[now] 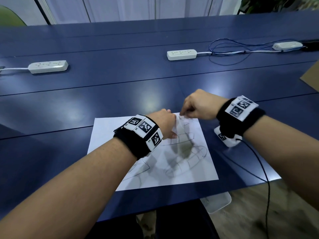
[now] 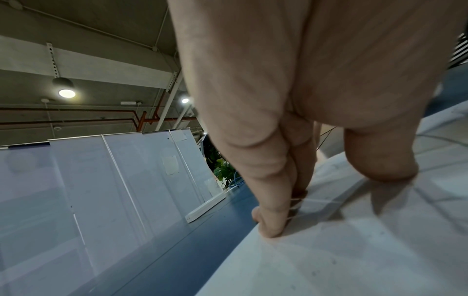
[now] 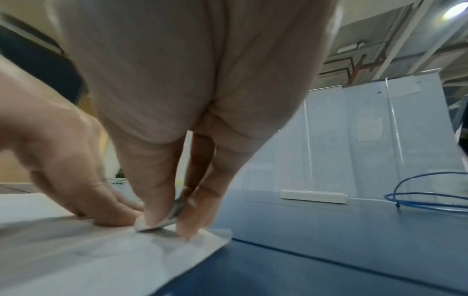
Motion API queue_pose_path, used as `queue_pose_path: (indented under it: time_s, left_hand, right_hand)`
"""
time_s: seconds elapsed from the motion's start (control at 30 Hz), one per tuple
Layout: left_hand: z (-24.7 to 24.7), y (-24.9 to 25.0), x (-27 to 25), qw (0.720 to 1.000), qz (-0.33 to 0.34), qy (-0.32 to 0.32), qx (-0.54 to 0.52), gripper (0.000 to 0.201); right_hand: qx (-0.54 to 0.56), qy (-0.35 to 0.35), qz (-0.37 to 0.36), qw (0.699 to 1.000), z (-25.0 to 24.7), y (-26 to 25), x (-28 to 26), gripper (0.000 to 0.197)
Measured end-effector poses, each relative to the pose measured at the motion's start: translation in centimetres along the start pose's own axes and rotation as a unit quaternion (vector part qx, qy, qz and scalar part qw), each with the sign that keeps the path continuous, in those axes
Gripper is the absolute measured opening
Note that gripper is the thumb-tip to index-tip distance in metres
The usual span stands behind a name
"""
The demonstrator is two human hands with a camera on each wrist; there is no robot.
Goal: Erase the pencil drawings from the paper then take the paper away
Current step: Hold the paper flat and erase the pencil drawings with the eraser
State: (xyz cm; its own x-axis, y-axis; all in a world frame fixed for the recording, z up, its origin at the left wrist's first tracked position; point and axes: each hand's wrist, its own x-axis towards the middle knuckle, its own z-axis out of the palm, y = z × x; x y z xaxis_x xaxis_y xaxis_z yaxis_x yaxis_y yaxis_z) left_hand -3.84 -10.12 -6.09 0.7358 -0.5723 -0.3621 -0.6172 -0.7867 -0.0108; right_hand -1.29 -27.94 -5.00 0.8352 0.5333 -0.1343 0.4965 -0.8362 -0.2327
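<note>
A white sheet of paper (image 1: pixel 189 169) with grey pencil outlines and smudges lies on the blue table (image 1: pixel 120 100) near its front edge. My left hand (image 1: pixel 170 122) rests on the upper middle of the sheet, its straight fingers (image 2: pixel 268 226) and thumb pressing the paper (image 2: pixel 329 260) down close to its far edge. Just to the right, my right hand (image 1: pixel 184 112) pinches a small whitish eraser (image 3: pixel 162 222) between thumb and fingers, its tip touching the paper (image 3: pixel 76 260) near the far right corner. In the head view the eraser is mostly hidden by the fingers.
Three white power strips (image 1: pixel 48 66) (image 1: pixel 181 54) (image 1: pixel 287 45) lie across the back of the table, with loops of blue cable (image 1: pixel 229 54) beside them. Brown cardboard (image 1: pixel 310 78) pokes in at the right edge. A white bin (image 1: pixel 217 202) stands on the floor below the table's front edge.
</note>
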Motion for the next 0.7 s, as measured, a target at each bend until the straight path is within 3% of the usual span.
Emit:
queue_pose_path:
  time_s: [0.1, 0.27, 0.47, 0.7]
  left_hand:
    - [-0.1, 0.1, 0.0, 1.0, 0.001, -0.004, 0.012, 0.057]
    - [0.0, 0.1, 0.2, 1.0, -0.003, -0.008, 0.019, 0.058]
    - [-0.5, 0.2, -0.2, 1.0, 0.003, -0.022, 0.021, 0.067]
    - [-0.5, 0.4, 0.2, 0.998, 0.003, -0.036, 0.052, 0.071]
  right_hand:
    - [-0.008, 0.007, 0.0, 1.0, 0.2, 0.0, -0.7, 0.021]
    - [0.024, -0.043, -0.03, 0.998, 0.8, -1.0, -3.9, 0.02]
    - [-0.001, 0.022, 0.023, 0.999, 0.1, 0.8, -0.5, 0.019]
    - [0.034, -0.037, -0.023, 0.998, 0.9, -0.5, -4.2, 0.02]
